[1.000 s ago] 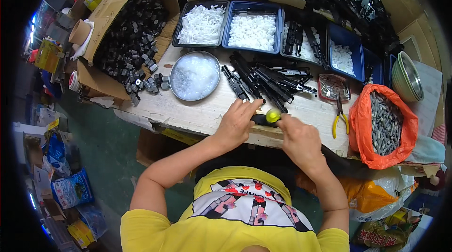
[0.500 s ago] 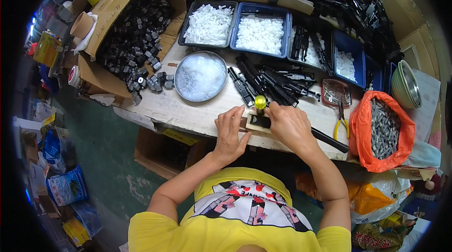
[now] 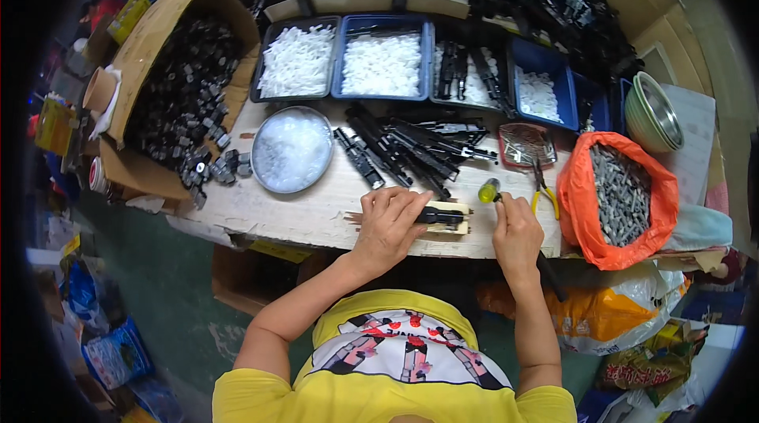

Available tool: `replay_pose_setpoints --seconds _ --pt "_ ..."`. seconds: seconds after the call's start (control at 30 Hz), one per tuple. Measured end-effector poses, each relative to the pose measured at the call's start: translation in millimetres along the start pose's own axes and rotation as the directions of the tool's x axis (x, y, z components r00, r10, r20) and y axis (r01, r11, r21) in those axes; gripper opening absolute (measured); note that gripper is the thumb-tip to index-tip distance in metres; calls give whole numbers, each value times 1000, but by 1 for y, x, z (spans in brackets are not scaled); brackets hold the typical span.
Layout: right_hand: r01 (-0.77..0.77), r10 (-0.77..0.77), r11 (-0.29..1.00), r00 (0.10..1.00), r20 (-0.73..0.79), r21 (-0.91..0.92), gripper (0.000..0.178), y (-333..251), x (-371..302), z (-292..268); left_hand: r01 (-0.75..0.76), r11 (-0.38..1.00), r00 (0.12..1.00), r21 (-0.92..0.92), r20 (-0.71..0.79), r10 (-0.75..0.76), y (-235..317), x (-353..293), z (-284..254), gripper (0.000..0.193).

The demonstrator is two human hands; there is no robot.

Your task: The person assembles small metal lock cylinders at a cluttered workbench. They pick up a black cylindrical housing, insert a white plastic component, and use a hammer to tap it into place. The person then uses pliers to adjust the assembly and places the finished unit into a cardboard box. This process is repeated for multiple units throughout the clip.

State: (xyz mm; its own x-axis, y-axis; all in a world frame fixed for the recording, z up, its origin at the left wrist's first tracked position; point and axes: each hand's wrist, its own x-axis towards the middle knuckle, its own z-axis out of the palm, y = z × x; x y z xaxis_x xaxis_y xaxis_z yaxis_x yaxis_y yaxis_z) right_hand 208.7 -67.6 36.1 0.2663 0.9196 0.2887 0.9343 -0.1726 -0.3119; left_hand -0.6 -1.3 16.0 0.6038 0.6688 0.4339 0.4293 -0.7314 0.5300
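Observation:
At the front of the table, my left hand (image 3: 386,224) grips one end of a black plastic part (image 3: 439,216). The part lies in a cream block-like holder (image 3: 454,205), and my fingers hide its left end. To the right, apart from the block, my right hand (image 3: 515,233) is closed round the black handle of a hammer (image 3: 489,188) with a transparent yellow-green head. Its handle slants down past my wrist and over the table edge. Beyond the holder lies a pile of long black parts (image 3: 411,146).
A round metal dish (image 3: 326,174) of translucent pieces stands left. Blue bins (image 3: 427,71) of white pieces line the back. Pliers (image 3: 554,205) lie beside a red bag (image 3: 571,194) of grey metal parts. At far left, a carton (image 3: 162,39) spills black pieces.
The hammer has moved from over the holder to its right with my right hand. My left hand has gone from open beside the holder to gripping the black part. The view has shifted.

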Motion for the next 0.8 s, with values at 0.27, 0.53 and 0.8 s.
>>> replay_pose_setpoints --seconds 0.27,0.53,0.8 --pt "74 -76 997 986 -151 -21 29 48 7 5 -4 959 1000 -283 -7 2 -6 14 -2 39" --pt "-45 23 898 998 -54 -437 22 87 12 17 448 -154 754 -881 464 -465 2 23 -32 42" --pt "101 -95 927 995 -35 361 13 11 -2 -11 519 146 770 -843 386 -509 9 -5 -23 31"
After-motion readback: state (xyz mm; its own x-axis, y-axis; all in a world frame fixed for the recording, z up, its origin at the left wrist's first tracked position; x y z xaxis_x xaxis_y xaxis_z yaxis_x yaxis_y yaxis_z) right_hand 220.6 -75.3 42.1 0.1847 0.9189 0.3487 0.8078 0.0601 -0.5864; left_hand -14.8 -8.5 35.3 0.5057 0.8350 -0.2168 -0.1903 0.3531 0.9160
